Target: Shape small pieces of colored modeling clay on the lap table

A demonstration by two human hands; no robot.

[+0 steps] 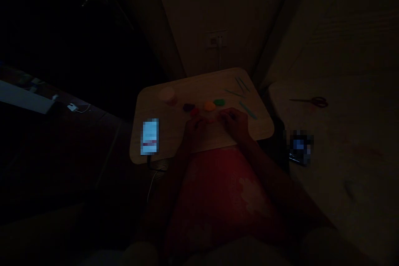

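Note:
The scene is very dark. My left hand (195, 126) and my right hand (234, 122) rest close together on a small light wooden table (174, 91), fingers curled inward around something small that I cannot make out. Just beyond them lie small lumps of modelling clay: a dark one (188, 107), a red one (195, 112), an orange one (209, 105) and a green one (219, 102). Thin teal sticks (241, 85) lie at the table's far right, and one more teal stick (248, 110) lies beside my right hand.
A lit phone (150, 136) lies at the table's near left corner with a cable leading down. A pale round container (168, 94) stands at the far left. Scissors (314, 101) and a dark device (299, 146) lie on the surface at right. A wall socket (216, 40) is behind.

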